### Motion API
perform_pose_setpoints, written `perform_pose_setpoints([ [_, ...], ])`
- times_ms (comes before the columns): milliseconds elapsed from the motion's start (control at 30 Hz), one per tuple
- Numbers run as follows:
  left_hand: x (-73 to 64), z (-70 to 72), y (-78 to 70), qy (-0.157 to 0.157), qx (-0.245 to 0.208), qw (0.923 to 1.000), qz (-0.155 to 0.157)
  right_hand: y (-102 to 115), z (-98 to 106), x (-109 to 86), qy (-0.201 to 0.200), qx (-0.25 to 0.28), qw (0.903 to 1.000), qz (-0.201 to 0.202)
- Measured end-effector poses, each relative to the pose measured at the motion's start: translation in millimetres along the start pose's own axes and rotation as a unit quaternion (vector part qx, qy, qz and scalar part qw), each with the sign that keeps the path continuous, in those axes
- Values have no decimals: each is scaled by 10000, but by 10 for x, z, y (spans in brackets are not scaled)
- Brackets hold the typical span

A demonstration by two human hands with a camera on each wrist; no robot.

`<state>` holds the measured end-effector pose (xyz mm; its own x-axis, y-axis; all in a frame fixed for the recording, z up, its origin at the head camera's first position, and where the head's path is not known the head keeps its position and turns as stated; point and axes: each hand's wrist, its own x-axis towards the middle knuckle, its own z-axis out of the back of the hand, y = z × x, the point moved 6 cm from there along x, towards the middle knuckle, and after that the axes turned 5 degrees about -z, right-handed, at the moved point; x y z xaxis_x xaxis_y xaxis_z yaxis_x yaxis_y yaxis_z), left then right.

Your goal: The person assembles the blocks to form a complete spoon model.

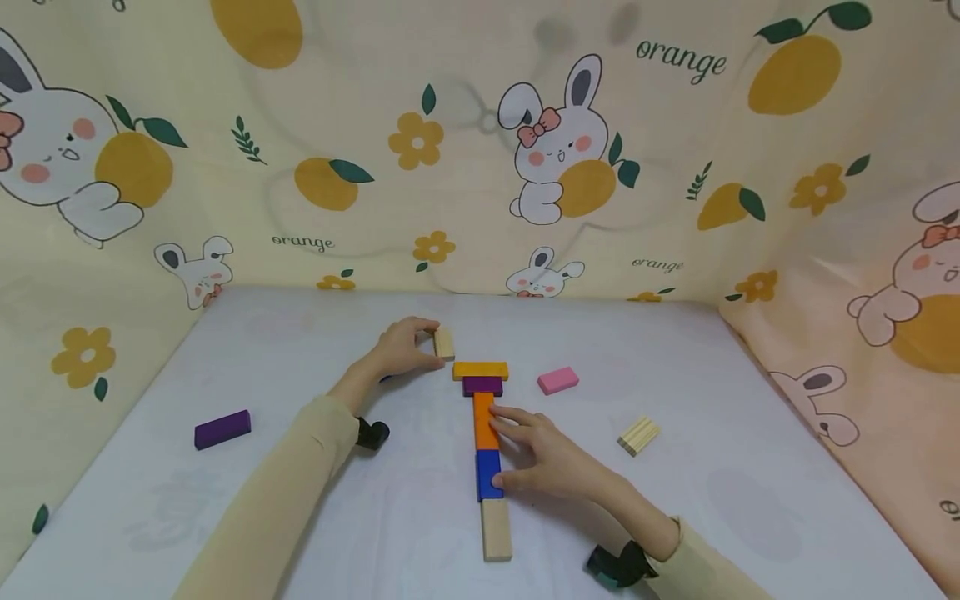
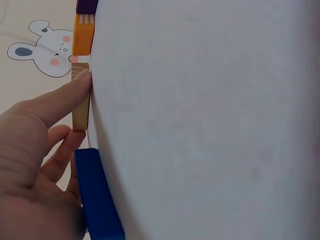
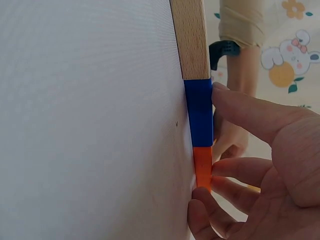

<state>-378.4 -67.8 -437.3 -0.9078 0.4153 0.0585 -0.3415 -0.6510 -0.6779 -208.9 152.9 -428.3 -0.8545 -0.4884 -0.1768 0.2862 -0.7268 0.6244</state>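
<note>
My left hand [image 1: 396, 348] pinches a plain wooden block [image 1: 444, 343] between thumb and fingers at the far end of a line of blocks. In the left wrist view, a blue block [image 2: 99, 195] lies beside that hand. The line runs away from me: a plain wooden block [image 1: 497, 531], a blue block [image 1: 487, 471], an orange block [image 1: 483, 421], then a purple block [image 1: 482, 386] and a yellow block [image 1: 480, 370] set crosswise. With loosely bent fingers, my right hand [image 1: 555, 458] touches the line's right side, thumb at the blue block and fingertips at the orange one.
A purple block [image 1: 222, 429] lies far to the left on the white tabletop [image 1: 382, 517]. To the right are a pink block [image 1: 558, 381] and a pale ridged block [image 1: 639, 436]. A printed cloth [image 1: 465, 192] stands behind the table and along its sides.
</note>
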Motion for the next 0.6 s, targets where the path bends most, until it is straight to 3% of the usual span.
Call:
perform_pose_setpoints([
  [600,0,-44,-50,-7,160,9998,-96,14,-2,-11,-16,-26,10000,53],
])
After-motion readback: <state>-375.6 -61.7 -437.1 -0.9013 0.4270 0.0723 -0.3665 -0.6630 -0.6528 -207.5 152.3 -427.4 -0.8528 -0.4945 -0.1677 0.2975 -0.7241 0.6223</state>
